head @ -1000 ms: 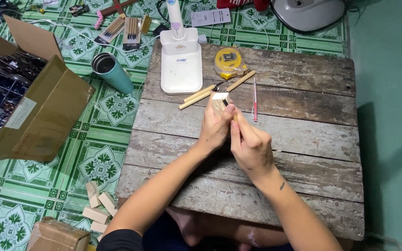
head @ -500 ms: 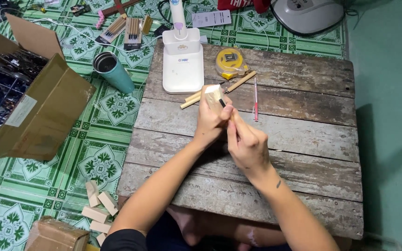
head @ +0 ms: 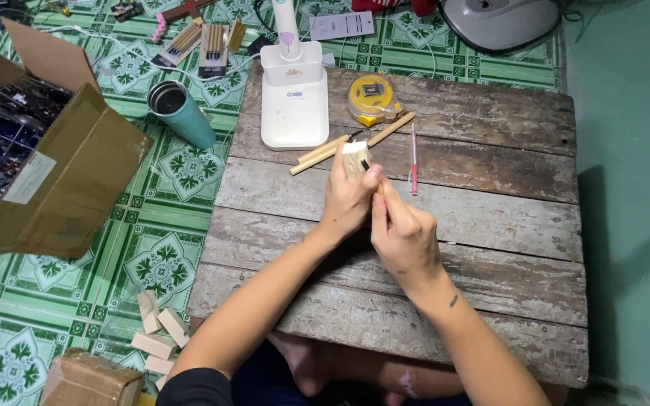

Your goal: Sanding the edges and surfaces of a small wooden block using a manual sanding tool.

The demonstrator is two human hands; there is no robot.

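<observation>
1. Your left hand [head: 349, 197] is raised above the middle of the wooden table [head: 490, 195], forearm running in from the near left corner, with fingers curled around a short pale wooden block [head: 353, 157] held upright.
2. The block's top pokes out above your left thumb and forefinger, toward the far edge of the table, just in front of the two bamboo sticks [head: 351, 143].
3. Your right hand [head: 404, 237] sits just beside the left, touching it, with the forearm coming in from the near edge. Its fingers are pressed together, pinching a thin dark tool [head: 366, 164] whose tip meets the block's side.
4. Both wrists are bent slightly upward and your elbows stay low, near the table's front edge.
5. The bamboo sticks lie slanted near the far edge, one end close to the white lamp base [head: 293, 94] at the far left corner.
6. A yellow tape measure [head: 371, 98] sits just right of the lamp base, along the far edge.
7. A red pen [head: 414, 159] lies right of the sticks, pointing toward you.
8. Off the table to the left, a teal cup [head: 182, 113] lies tipped on the green tiled floor [head: 152, 248] beside an open cardboard box [head: 62, 173].
</observation>
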